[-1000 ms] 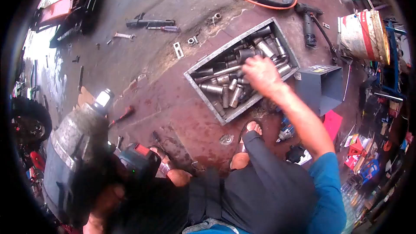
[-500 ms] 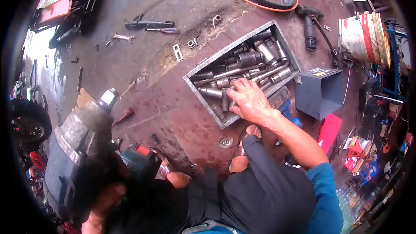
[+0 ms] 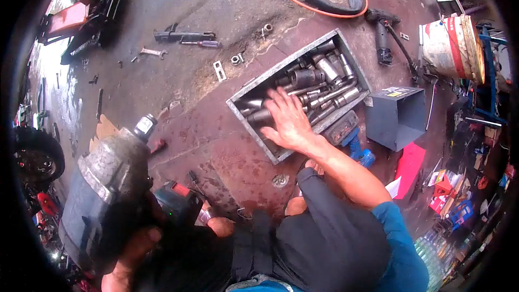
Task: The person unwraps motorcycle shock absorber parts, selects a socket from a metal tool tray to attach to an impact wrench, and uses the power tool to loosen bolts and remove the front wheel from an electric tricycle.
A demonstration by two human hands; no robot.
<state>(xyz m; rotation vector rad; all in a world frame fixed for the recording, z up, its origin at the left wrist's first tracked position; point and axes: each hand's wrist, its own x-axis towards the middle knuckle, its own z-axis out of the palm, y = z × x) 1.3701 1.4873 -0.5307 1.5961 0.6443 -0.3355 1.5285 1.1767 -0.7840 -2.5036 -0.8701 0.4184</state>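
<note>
A grey metal tray (image 3: 253,80) on the floor holds several steel sockets and bars, among them a wide socket (image 3: 307,78). My right hand (image 3: 288,119) is over the tray's left part, fingers spread, touching or just above the sockets; some fingertips are blurred. At the lower left my left hand (image 3: 136,247) is wrapped round the dark handle of a large impact wrench (image 3: 108,173). The wrench's square drive (image 3: 145,125) points up and right, with no socket on it. Its red and black battery (image 3: 178,203) is beside my leg.
A blue cordless tool (image 3: 357,148) and a grey open box (image 3: 397,116) are right of the tray. Behind them stand a white bucket (image 3: 446,46) and a dark tool (image 3: 383,43). A wrench (image 3: 153,52), a screwdriver (image 3: 201,44) and a slotted plate (image 3: 219,71) lie on the floor.
My right hand has moved left across the tray from its right part, and its fingers have spread. The impact wrench in my left hand has shifted slightly right.
</note>
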